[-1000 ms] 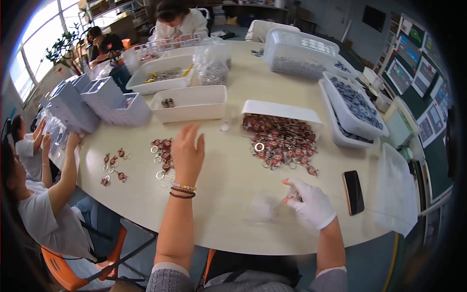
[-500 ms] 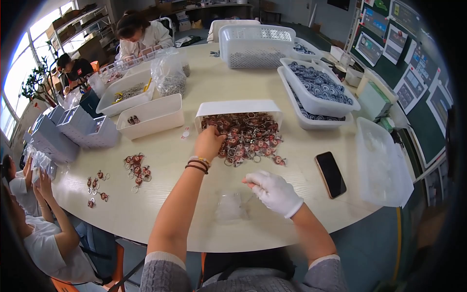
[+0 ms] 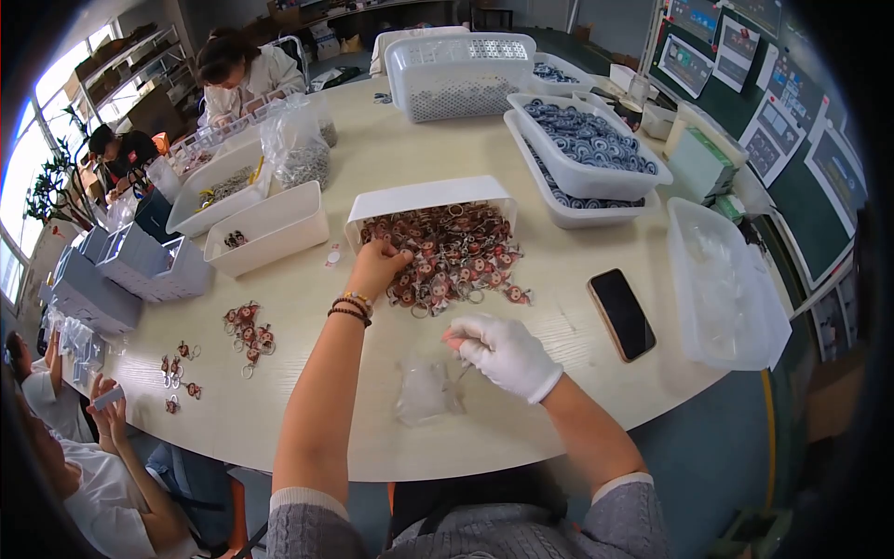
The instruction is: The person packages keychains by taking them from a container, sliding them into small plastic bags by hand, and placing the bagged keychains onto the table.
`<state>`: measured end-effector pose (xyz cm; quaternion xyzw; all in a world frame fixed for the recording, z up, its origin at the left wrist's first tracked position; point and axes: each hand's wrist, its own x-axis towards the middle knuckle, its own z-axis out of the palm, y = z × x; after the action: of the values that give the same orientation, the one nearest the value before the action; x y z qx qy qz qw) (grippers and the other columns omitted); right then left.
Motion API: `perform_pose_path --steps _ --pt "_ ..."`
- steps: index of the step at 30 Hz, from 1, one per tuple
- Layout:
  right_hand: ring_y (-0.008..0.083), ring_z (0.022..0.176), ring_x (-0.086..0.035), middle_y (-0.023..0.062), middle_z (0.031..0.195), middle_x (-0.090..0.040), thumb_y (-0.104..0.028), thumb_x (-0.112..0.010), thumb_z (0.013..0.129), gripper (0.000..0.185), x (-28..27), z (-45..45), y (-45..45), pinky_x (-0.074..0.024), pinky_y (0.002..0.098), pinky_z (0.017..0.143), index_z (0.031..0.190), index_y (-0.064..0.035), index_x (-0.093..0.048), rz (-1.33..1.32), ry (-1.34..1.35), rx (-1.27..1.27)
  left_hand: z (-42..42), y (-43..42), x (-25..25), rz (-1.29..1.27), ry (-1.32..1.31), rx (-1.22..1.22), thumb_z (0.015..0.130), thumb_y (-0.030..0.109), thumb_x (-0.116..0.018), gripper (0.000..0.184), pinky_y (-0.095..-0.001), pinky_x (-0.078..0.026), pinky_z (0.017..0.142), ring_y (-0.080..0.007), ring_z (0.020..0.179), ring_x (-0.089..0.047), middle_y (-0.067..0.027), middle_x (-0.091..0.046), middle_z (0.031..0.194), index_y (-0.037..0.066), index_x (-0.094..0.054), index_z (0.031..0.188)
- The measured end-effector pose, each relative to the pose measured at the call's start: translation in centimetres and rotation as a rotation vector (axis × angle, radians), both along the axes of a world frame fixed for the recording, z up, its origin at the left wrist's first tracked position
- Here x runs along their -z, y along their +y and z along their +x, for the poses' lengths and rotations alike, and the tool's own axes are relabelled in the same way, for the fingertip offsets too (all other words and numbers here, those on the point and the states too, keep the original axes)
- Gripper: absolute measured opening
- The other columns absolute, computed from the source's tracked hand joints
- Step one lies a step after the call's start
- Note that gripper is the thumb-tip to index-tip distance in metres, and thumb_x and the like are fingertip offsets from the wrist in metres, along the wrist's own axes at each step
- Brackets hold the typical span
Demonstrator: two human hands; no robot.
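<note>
A white bin point(image 3: 431, 197) lies tipped on its side, with a heap of brown and red figure keychains point(image 3: 456, 256) spilling from its mouth. My bare left hand point(image 3: 380, 268), beaded bracelets at its wrist, reaches into the left part of this heap, its fingers curled on a keychain and partly hidden. My right hand point(image 3: 507, 356) wears a white glove with bare fingertips showing. Its thumb and fingers are pinched together in front of the heap; what they hold is too small to make out. Just left of and below it, a clear plastic bag point(image 3: 428, 393) rests on the table.
Two small keychain groups point(image 3: 249, 337) lie at left. A phone point(image 3: 621, 315) and a translucent tub point(image 3: 722, 289) stand at right. Stacked tubs of blue-grey round pieces point(image 3: 591, 140) are behind. White bins point(image 3: 270, 233) and grey boxes point(image 3: 158, 265) line the left. Other people sit around the table.
The view has shifted slightly. My left hand stays in the keychain heap, and my right hand remains pinched near the plastic bag. A person at left now holds up a small grey object.
</note>
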<state>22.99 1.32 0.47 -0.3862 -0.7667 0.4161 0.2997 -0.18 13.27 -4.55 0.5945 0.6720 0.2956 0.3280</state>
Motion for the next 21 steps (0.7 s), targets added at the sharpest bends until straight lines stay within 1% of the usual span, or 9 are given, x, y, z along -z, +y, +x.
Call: perform_pose_path --steps 2,5,6,7,9,11,16,18,21 --pt "0.0123 0.069 -0.061 0.0066 0.079 -0.061 -0.006 -0.056 0.086 0.016 0.7 0.0 0.3 -0.0491 0.0247 0.065 0.101 -0.0008 -0.061 0.017 0.071 0.011 -0.1 -1.6 -0.3 0.121 -0.056 0.041 0.082 0.022 -0.064 0.027 -0.0281 -0.043 0.063 -0.0147 0.073 -0.057 -0.0083 -0.057 0.070 -0.003 -0.054 0.081" --pt "0.0106 0.069 -0.058 0.0030 0.079 -0.059 -0.004 -0.057 0.085 0.013 0.8 0.1 0.4 -0.0486 0.0240 0.065 0.096 -0.0004 -0.061 -0.055 0.241 0.083 0.3 -4.5 -0.5 0.340 -0.223 0.089 0.087 0.017 -0.059 0.022 -0.0264 -0.044 0.062 -0.0134 0.071 -0.058 -0.0070 -0.057 0.069 -0.003 -0.051 0.082" --pt "0.0096 0.071 -0.057 0.0019 0.081 -0.058 -0.004 -0.057 0.085 0.010 -0.1 0.3 0.3 -0.0483 0.0237 0.068 0.094 -0.0005 -0.060 -0.250 0.349 0.106 0.7 -5.7 -0.7 0.332 -0.220 0.099 0.087 0.017 -0.059 0.022 -0.0264 -0.044 0.062 -0.0134 0.071 -0.058 -0.0070 -0.057 0.069 -0.003 -0.051 0.082" --pt "0.0086 0.074 -0.057 0.0009 0.084 -0.058 -0.003 -0.058 0.085 0.007 -0.6 0.4 0.2 -0.0480 0.0235 0.070 0.091 -0.0006 -0.059 -0.446 0.456 0.127 1.2 -7.1 -1.0 0.357 -0.373 0.124 0.089 0.015 -0.056 0.019 -0.0257 -0.045 0.062 -0.0130 0.071 -0.058 -0.0069 -0.057 0.070 -0.002 -0.050 0.084" --pt "0.0078 0.076 -0.055 0.0007 0.085 -0.057 -0.004 -0.058 0.085 0.005 -0.2 0.1 0.3 -0.0467 0.0229 0.071 0.090 -0.0021 -0.057 -0.425 0.536 0.166 2.3 -9.5 -2.0 0.374 -0.530 0.146 0.092 0.013 -0.052 0.016 -0.0250 -0.045 0.062 -0.0127 0.070 -0.058 -0.0068 -0.058 0.072 -0.002 -0.048 0.087" --pt "0.0071 0.078 -0.054 0.0005 0.085 -0.057 -0.005 -0.058 0.084 0.005 0.2 -0.4 0.4 -0.0454 0.0223 0.073 0.088 -0.0036 -0.055 -0.409 0.608 0.203 3.0 -11.4 -2.9 0.138 -0.807 0.178 0.093 0.013 -0.049 0.014 -0.0259 -0.047 0.062 -0.0133 0.066 -0.058 -0.0076 -0.060 0.075 -0.001 -0.048 0.095" --pt "0.0056 0.077 -0.049 -0.0014 0.083 -0.056 -0.010 -0.060 0.084 0.009 1.2 -1.5 0.6 -0.0404 0.0205 0.071 0.087 -0.0061 -0.052 -0.419 0.546 0.196 2.0 -10.3 -1.5 0.075 -0.763 0.079 0.093 0.016 -0.050 0.022 -0.0237 -0.047 0.057 -0.0124 0.062 -0.057 -0.0098 -0.062 0.080 -0.002 -0.048 0.104" --pt "0.0055 0.078 -0.049 -0.0016 0.084 -0.056 -0.011 -0.059 0.085 0.009 0.9 -1.5 0.7 -0.0403 0.0207 0.072 0.087 -0.0061 -0.052 -0.438 0.535 0.195 1.3 -9.9 -1.9 -0.065 -0.696 0.077 0.092 0.016 -0.052 0.025 -0.0211 -0.045 0.050 -0.0102 0.056 -0.055 -0.0093 -0.063 0.080 -0.003 -0.048 0.108" --pt "0.0050 0.078 -0.049 -0.0018 0.084 -0.056 -0.012 -0.059 0.085 0.009 1.5 -1.5 0.8 -0.0398 0.0206 0.073 0.088 -0.0063 -0.053 -0.472 0.569 0.200 1.6 -11.3 -3.0 -0.189 -0.816 0.127 0.092 0.017 -0.053 0.025 -0.0218 -0.046 0.055 -0.0103 0.057 -0.057 -0.0093 -0.065 0.083 -0.002 -0.050 0.108"
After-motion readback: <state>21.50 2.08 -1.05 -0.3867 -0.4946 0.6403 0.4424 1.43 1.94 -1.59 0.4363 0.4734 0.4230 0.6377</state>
